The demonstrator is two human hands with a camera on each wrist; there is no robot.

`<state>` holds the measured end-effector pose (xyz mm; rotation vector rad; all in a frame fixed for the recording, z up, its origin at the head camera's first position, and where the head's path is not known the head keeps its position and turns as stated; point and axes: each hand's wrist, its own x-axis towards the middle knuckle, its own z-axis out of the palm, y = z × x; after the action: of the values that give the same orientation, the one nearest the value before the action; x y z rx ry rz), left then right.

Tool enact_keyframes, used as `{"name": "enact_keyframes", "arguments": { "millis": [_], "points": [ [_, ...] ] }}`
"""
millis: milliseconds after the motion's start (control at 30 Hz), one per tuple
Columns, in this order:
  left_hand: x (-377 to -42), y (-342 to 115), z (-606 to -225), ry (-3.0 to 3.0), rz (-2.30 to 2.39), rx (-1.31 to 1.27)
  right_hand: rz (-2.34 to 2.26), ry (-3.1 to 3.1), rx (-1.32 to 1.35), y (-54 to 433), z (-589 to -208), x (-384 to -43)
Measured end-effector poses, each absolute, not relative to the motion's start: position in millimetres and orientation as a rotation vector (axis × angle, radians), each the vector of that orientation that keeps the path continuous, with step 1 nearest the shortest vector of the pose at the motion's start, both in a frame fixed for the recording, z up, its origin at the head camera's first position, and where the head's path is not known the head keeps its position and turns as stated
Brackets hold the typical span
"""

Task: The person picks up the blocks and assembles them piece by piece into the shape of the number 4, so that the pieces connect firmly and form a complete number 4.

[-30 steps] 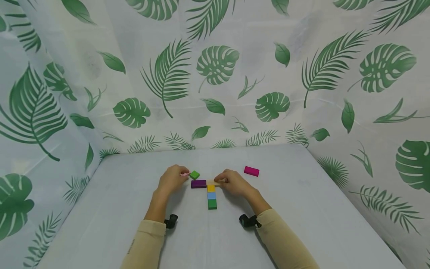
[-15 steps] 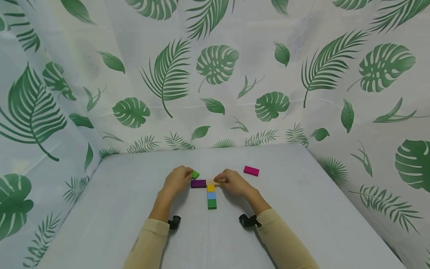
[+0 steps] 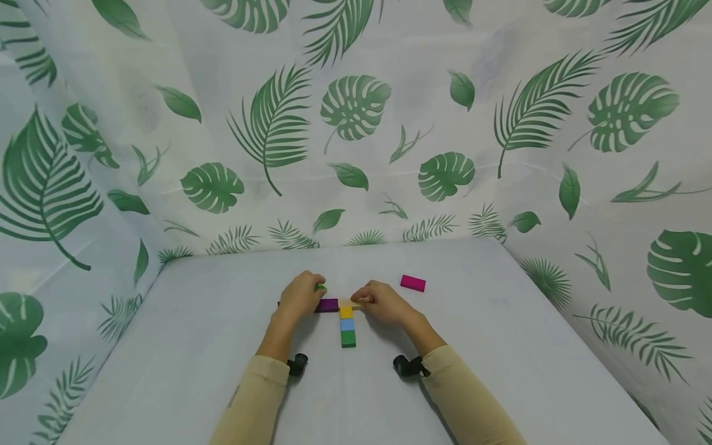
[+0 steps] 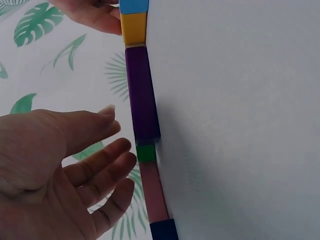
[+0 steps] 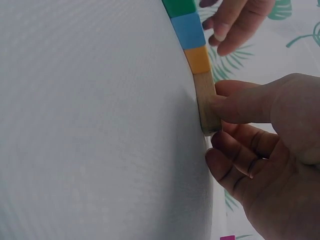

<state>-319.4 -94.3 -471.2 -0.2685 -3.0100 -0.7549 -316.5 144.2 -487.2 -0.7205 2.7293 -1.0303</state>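
Observation:
My left hand (image 3: 300,294) is just beyond the purple block (image 3: 328,305), its fingertips at the small light-green block (image 3: 321,287). In the left wrist view the thumb and fingers (image 4: 120,197) are apart and loosely bent, with nothing seen between them. A pink block (image 4: 154,192) and a dark blue block (image 4: 164,229) show past the green one; the hand mostly hides them from the head view. My right hand (image 3: 386,303) pinches a plain wooden block (image 5: 207,102) by its end. That block adjoins a yellow block (image 3: 346,313), with a light blue block (image 3: 347,324) and a green block (image 3: 348,339) lined up nearer me.
A magenta block (image 3: 413,283) lies apart, beyond the right hand. The white table (image 3: 445,266) meets a leaf-printed curtain (image 3: 356,154) at the back and sides. Both wrists carry small black cameras.
My left hand has moved right, away from the pink block and over the light-green block, hiding most of it. The right hand stays on the wooden block. The head view has shifted slightly.

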Motion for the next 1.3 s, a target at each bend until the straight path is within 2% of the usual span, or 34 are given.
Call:
{"name": "enact_keyframes", "arguments": {
  "millis": [500, 1300],
  "points": [
    [-330, -94, -471, -3.045, -0.757, -0.176, -1.021, 2.724, -0.718, 144, -486, -318],
    [-325, -117, -468, -3.043, -0.828, -0.159, -1.029, 2.735, -0.733, 143, -483, -315]
  ]
}}
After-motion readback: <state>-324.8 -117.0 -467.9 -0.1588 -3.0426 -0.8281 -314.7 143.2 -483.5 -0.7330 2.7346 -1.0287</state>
